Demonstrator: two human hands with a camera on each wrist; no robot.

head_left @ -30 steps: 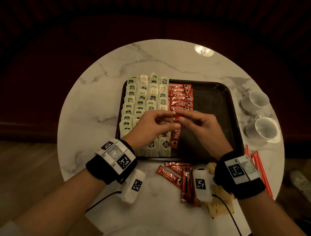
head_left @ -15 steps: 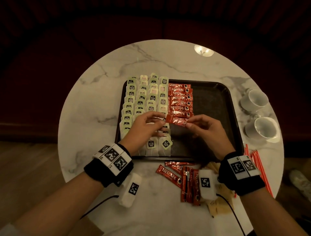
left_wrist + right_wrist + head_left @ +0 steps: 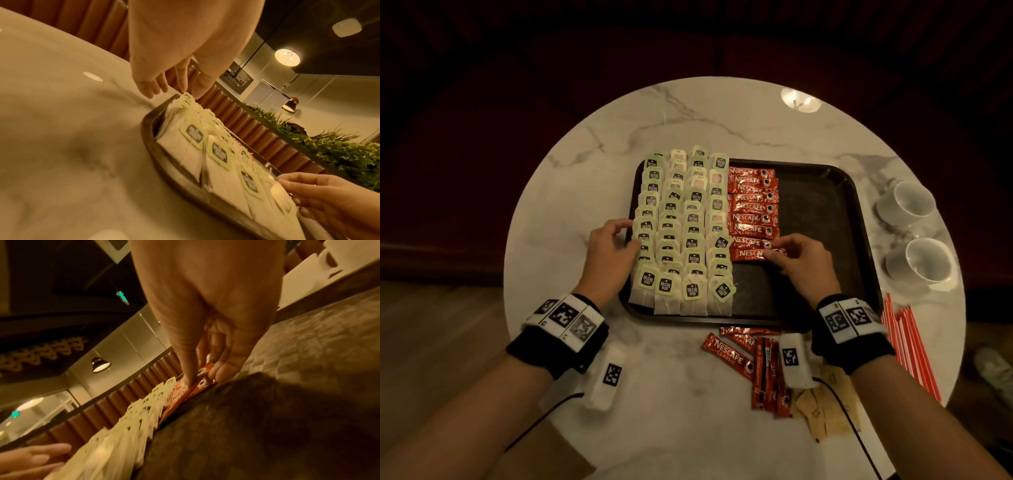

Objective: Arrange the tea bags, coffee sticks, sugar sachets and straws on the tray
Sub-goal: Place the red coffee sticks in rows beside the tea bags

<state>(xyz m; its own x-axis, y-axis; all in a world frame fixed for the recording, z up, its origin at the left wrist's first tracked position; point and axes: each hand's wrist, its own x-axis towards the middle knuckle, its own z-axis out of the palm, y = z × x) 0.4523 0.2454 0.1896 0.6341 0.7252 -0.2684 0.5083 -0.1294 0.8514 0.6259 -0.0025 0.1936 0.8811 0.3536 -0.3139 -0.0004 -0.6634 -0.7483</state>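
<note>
Our right hand (image 3: 803, 262) pinches the nearest coffee stick (image 3: 750, 254) on the tray (image 3: 859, 240); left hand (image 3: 609, 253), fingers relaxed, touches the tea bags (image 3: 681, 226).

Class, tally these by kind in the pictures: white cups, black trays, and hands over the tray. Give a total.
White cups: 2
Black tray: 1
Hands: 2, the left hand at the tea bags, the right hand pinching a coffee stick
Total: 5
</note>
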